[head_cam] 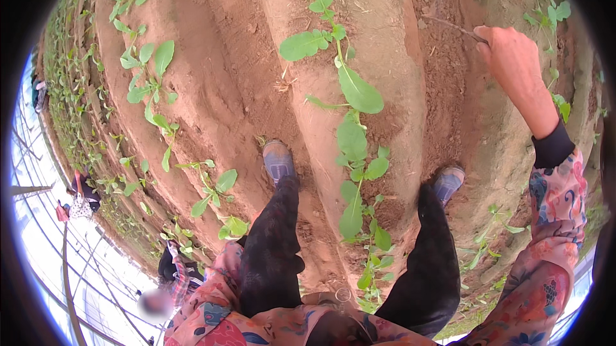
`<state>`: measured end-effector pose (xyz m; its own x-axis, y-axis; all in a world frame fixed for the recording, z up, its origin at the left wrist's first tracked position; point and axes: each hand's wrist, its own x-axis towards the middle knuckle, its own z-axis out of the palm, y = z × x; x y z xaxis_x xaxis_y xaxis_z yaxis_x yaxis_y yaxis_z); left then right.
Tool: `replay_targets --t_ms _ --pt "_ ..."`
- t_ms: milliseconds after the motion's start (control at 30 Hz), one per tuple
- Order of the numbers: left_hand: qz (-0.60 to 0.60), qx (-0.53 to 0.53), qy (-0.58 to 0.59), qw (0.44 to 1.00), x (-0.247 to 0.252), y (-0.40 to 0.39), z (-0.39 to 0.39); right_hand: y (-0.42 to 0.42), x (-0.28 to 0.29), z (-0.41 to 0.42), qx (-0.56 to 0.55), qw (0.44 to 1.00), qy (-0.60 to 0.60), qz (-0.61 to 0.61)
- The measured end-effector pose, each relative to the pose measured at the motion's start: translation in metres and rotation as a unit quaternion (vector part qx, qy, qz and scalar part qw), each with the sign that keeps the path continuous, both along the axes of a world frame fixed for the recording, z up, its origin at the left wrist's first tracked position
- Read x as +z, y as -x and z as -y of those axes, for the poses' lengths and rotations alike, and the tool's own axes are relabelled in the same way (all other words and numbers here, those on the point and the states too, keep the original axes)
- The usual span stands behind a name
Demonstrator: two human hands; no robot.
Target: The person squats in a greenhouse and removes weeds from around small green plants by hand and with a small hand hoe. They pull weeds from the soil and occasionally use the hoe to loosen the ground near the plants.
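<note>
My right hand is closed around a thin brown stick or rod-like tool. The rod extends left from my fist above the furrow, and its far end is too blurred to make out. A row of leafy green seedlings grows along the raised soil bed between my legs. My left hand is out of view; only the flowered left sleeve shows at the lower left.
My shoes stand in furrows on either side of the bed. More seedlings line the left bed, and others grow at the far right. A person in a checked sleeve bends nearby; other people are farther left, by a framed greenhouse wall.
</note>
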<state>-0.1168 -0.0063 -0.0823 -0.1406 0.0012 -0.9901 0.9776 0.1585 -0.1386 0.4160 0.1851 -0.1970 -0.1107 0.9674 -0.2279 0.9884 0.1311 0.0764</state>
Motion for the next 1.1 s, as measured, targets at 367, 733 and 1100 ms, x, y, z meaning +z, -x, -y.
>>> replay_targets --t_ms 367,733,1100 --pt "0.141 0.407 -0.290 0.855 0.015 -0.022 -0.002 0.007 -0.006 -0.074 -0.020 0.991 0.110 0.073" --pt "0.085 0.042 -0.336 0.937 0.072 -0.074 -0.049 0.046 0.000 -0.088 -0.042 0.981 0.151 0.115" --pt "0.052 0.041 -0.309 0.949 0.057 -0.089 -0.077 0.035 -0.007 -0.080 -0.074 0.975 0.179 0.111"
